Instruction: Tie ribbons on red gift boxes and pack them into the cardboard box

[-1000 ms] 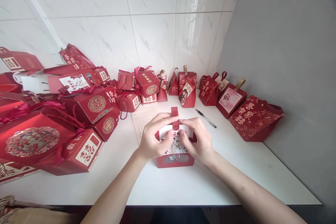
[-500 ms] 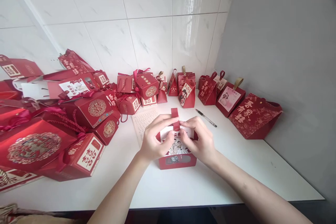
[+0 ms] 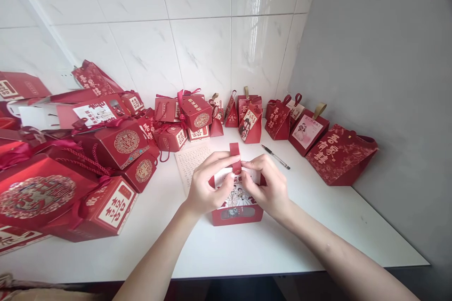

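Observation:
A small red gift box (image 3: 237, 214) with a cartoon couple printed on its white front stands on the white table (image 3: 247, 249) in front of me. My left hand (image 3: 206, 186) and my right hand (image 3: 268, 186) both grip its top from either side. Their fingertips pinch the red handle strip (image 3: 235, 156) that sticks up from the box's top. Most of the box's upper half is hidden behind my fingers.
A sheet of written paper (image 3: 192, 162) lies behind the box, a black pen (image 3: 276, 156) to its right. Many red gift boxes pile up at the left (image 3: 116, 143), and a row of small ones (image 3: 252, 122) lines the tiled wall. A dark red bag (image 3: 341, 153) sits at the right.
My hands and the box stay nearly where they were; the fingers have shifted slightly on the handle strip. The view has wobbled a little.

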`<action>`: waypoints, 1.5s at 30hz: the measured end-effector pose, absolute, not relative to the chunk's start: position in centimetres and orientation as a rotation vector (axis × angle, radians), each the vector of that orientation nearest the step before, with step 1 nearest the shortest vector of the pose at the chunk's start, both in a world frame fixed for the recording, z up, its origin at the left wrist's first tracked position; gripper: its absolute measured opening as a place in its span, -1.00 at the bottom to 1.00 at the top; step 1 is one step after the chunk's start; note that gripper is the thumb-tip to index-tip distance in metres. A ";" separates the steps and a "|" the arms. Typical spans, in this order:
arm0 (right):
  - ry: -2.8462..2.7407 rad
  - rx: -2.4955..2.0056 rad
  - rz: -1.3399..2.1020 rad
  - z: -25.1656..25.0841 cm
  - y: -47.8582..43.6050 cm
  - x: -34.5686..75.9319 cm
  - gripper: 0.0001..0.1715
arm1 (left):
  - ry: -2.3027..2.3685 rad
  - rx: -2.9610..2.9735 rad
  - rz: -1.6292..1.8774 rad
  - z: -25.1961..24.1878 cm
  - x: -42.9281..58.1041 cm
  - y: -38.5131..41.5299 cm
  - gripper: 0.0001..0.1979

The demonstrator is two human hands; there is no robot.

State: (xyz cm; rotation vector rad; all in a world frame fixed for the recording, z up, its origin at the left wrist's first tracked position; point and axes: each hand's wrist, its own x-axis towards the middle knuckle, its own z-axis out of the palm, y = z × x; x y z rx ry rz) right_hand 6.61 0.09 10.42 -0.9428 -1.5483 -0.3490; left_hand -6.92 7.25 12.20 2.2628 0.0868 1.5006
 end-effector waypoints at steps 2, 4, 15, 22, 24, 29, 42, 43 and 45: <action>-1.546 -0.951 -0.353 10.5 0.1 6.6 -0.79 | 0.096 2.263 1.499 12.2 -6.9 7.2 -0.67; -1.551 -0.958 -0.357 10.5 0.1 6.6 -0.79 | 0.110 2.254 1.505 12.2 -6.9 7.2 -0.68; -1.551 -0.949 -0.355 10.6 0.1 6.7 -0.80 | 0.081 2.269 1.501 12.3 -6.9 7.1 -0.61; -1.545 -0.959 -0.352 10.5 0.0 6.7 -0.82 | 0.081 2.279 1.497 12.3 -6.9 7.1 -0.62; -1.549 -0.969 -0.349 10.5 0.0 6.7 -0.82 | 0.077 2.277 1.494 12.3 -6.9 7.1 -0.62; -1.566 -0.962 -0.340 10.6 0.0 6.7 -0.83 | 0.103 2.277 1.509 12.4 -6.9 7.1 -0.62; -1.569 -0.947 -0.341 10.6 0.0 6.8 -0.80 | 0.084 2.268 1.518 12.3 -6.8 7.1 -0.63; -1.566 -0.951 -0.345 10.6 0.0 6.8 -0.80 | 0.085 2.270 1.512 12.3 -6.8 7.1 -0.64; -1.565 -0.956 -0.348 10.6 0.0 6.8 -0.81 | 0.094 2.269 1.502 12.3 -6.8 7.2 -0.65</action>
